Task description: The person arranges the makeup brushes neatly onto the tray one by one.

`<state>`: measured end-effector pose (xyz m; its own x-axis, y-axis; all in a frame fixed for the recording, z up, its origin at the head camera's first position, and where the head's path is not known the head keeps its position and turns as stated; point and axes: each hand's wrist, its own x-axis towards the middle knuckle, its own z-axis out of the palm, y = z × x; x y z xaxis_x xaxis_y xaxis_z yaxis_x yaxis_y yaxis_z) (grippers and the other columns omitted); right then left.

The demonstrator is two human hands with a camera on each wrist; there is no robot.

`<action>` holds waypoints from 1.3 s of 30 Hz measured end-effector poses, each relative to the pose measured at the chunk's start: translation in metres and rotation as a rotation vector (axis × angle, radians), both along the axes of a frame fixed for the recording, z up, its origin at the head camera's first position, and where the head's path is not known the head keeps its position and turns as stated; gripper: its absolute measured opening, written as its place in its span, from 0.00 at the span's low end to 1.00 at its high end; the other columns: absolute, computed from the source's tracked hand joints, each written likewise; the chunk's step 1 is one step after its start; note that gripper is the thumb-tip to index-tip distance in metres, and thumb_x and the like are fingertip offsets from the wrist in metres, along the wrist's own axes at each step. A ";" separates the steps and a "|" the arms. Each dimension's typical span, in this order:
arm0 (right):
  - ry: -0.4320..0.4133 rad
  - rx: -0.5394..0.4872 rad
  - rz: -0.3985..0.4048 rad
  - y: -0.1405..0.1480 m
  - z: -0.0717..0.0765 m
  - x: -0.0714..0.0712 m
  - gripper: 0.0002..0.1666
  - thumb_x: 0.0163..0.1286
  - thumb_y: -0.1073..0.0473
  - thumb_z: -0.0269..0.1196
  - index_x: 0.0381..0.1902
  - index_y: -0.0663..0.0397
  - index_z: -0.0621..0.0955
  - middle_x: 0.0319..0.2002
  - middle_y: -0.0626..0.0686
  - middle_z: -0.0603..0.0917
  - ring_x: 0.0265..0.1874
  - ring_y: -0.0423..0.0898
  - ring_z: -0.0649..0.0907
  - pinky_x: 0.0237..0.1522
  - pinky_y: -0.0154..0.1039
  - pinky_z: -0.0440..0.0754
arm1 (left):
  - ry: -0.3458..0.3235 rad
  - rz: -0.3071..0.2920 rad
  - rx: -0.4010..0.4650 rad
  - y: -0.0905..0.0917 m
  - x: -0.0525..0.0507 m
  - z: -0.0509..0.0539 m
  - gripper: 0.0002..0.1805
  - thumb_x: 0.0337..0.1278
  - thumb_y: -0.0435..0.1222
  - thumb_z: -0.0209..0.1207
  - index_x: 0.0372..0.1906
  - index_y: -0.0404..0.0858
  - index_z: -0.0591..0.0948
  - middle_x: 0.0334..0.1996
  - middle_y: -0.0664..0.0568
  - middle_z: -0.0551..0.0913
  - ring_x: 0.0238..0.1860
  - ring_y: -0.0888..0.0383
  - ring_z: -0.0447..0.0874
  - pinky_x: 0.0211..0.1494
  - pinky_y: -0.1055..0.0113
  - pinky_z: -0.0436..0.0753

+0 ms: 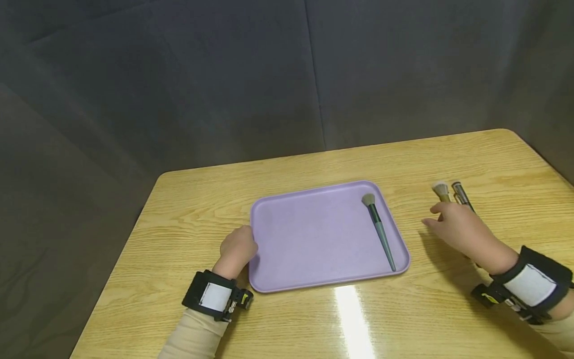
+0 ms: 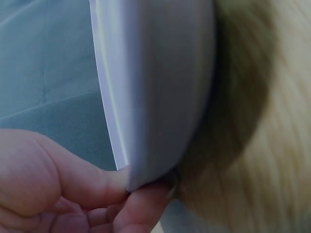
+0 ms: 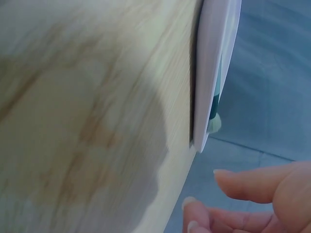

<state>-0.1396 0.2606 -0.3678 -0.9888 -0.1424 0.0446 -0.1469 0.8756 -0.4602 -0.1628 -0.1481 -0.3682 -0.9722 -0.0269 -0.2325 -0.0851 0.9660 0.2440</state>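
A lilac tray (image 1: 314, 234) lies on the table. My left hand (image 1: 239, 245) pinches its left edge; in the left wrist view, thumb (image 2: 92, 182) and forefinger grip the rim. Inside the tray, near its right side, rests a makeup brush (image 1: 378, 229) with a green handle and tan bristles. To the right of the tray, my right hand (image 1: 464, 234) hovers with thumb and fingers apart and nothing between them. Beyond it lie another makeup brush (image 1: 441, 189) with pale bristles and a dark, silvery slender item (image 1: 461, 193); the hand partly hides both.
The wooden table (image 1: 188, 209) has a rounded far edge, with a dark grey curtain (image 1: 233, 89) behind it. A bright light reflection falls on the tabletop in front of the tray.
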 end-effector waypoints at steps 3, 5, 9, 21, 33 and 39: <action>0.000 -0.003 -0.011 0.005 -0.001 0.000 0.21 0.64 0.65 0.62 0.43 0.86 0.75 0.27 0.68 0.81 0.22 0.53 0.80 0.23 0.45 0.75 | 0.001 -0.006 -0.008 -0.001 0.000 0.000 0.11 0.56 0.26 0.52 0.42 0.25 0.80 0.29 0.41 0.81 0.26 0.51 0.78 0.25 0.60 0.76; 0.002 -0.003 -0.013 0.007 -0.001 0.000 0.21 0.64 0.65 0.62 0.42 0.86 0.75 0.26 0.68 0.81 0.22 0.52 0.79 0.23 0.45 0.75 | -0.001 -0.007 -0.011 -0.001 -0.001 -0.001 0.11 0.56 0.26 0.52 0.42 0.25 0.80 0.30 0.41 0.81 0.27 0.51 0.78 0.26 0.59 0.76; 0.007 0.002 -0.009 0.012 -0.001 0.000 0.20 0.65 0.65 0.61 0.41 0.86 0.76 0.26 0.67 0.80 0.21 0.50 0.76 0.21 0.44 0.73 | -0.004 -0.005 -0.011 -0.002 -0.002 -0.004 0.11 0.56 0.26 0.52 0.42 0.25 0.80 0.30 0.41 0.81 0.27 0.50 0.78 0.26 0.59 0.77; 0.033 -0.001 -0.016 0.024 -0.002 0.006 0.13 0.66 0.65 0.60 0.24 0.68 0.74 0.18 0.50 0.68 0.18 0.45 0.67 0.20 0.39 0.63 | -0.004 0.002 0.000 0.000 0.000 -0.002 0.12 0.58 0.26 0.52 0.44 0.25 0.80 0.27 0.43 0.80 0.25 0.52 0.77 0.24 0.63 0.75; 0.004 -0.008 -0.058 0.034 -0.003 0.008 0.15 0.67 0.65 0.60 0.34 0.79 0.76 0.20 0.55 0.74 0.17 0.45 0.69 0.17 0.38 0.65 | 0.003 0.000 -0.008 0.000 -0.001 -0.003 0.13 0.57 0.26 0.53 0.45 0.25 0.80 0.30 0.41 0.81 0.27 0.51 0.78 0.26 0.60 0.77; -0.008 0.013 -0.081 0.043 -0.003 0.009 0.17 0.66 0.65 0.59 0.37 0.83 0.75 0.22 0.58 0.75 0.17 0.47 0.69 0.18 0.39 0.64 | -0.002 0.001 -0.009 0.001 -0.001 -0.004 0.13 0.58 0.26 0.52 0.46 0.25 0.80 0.31 0.41 0.81 0.27 0.51 0.77 0.26 0.60 0.77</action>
<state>-0.1307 0.3033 -0.3713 -0.9974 -0.0622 0.0356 -0.0716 0.8902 -0.4499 -0.1638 -0.1473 -0.3720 -0.9718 -0.0297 -0.2341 -0.0863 0.9681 0.2353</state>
